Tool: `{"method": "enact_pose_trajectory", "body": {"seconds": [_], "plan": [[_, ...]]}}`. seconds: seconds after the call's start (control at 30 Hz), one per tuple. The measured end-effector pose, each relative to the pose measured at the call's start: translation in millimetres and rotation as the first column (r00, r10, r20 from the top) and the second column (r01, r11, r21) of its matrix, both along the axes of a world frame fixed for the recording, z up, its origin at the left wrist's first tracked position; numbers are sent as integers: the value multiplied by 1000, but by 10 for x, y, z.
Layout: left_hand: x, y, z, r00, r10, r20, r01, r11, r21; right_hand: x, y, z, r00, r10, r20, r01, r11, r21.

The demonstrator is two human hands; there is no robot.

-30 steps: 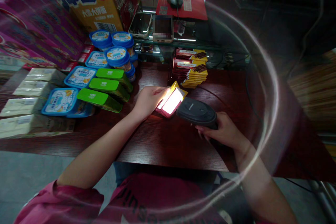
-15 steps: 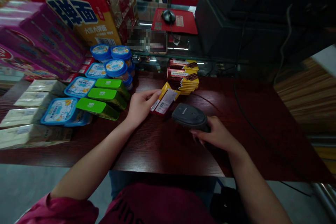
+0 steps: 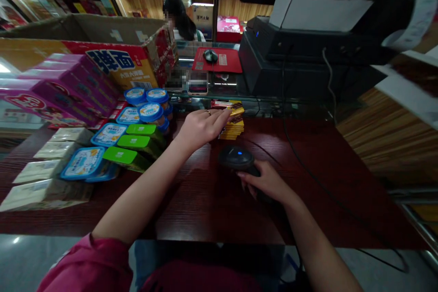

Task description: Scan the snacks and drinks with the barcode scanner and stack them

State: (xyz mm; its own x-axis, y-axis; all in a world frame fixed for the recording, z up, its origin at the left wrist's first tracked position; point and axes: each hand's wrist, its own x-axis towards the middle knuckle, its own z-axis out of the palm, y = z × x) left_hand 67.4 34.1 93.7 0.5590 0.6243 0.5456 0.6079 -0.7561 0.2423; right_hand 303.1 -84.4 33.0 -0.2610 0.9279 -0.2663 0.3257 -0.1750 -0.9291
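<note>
My left hand [image 3: 205, 125] is closed on a yellow chocolate packet [image 3: 237, 112] at the top of the stack; the fingers hide part of it. Below it, more of the same chocolate packets [image 3: 232, 133] lie piled on the dark red counter [image 3: 191, 200]. My right hand [image 3: 268, 180] is wrapped round the grip of a black barcode scanner [image 3: 232, 157], held over the counter just in front of the pile. A small blue light shows on the scanner's top.
To the left stand green-lidded packs [image 3: 133, 141], blue-lidded tubs [image 3: 84, 163], pale boxes [image 3: 36, 171] and purple boxes [image 3: 65, 86]. Behind them is a large open carton [image 3: 116, 66]. A mouse [image 3: 210, 56], a phone [image 3: 197, 83] and dark equipment [image 3: 301, 70] sit farther back. A person [image 3: 185, 23] is beyond.
My left hand has carried the chocolate packet away from the scanner, up and right to the stack. The scanner's blue light now shows. The view has tilted up.
</note>
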Motion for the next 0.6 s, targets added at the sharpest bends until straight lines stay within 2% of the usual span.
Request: {"method": "enact_pose_trajectory", "body": {"seconds": [0.23, 0.37, 0.43, 0.53, 0.6], "plan": [[77, 24, -143, 988, -82, -130, 107, 976, 192, 9, 10, -6, 1000, 2, -19, -2, 1000, -12], [117, 3, -122, 994, 80, -79, -55, 959, 279, -4, 0, 9, 1000, 15, -3, -15, 1000, -17], [161, 1, -159, 992, 98, -74, -70, 949, 308, -9, 0, 18, 1000, 18, 0, -18, 1000, -18], [197, -12, -317, 990, 22, -136, 22, 949, 315, -9, 10, 19, 1000, 18, -19, -19, 999, -43], [185, -27, -460, 989, 16, -148, 27, 957, 289, -3, 18, 11, 999, 14, -36, -16, 999, -50]]}}
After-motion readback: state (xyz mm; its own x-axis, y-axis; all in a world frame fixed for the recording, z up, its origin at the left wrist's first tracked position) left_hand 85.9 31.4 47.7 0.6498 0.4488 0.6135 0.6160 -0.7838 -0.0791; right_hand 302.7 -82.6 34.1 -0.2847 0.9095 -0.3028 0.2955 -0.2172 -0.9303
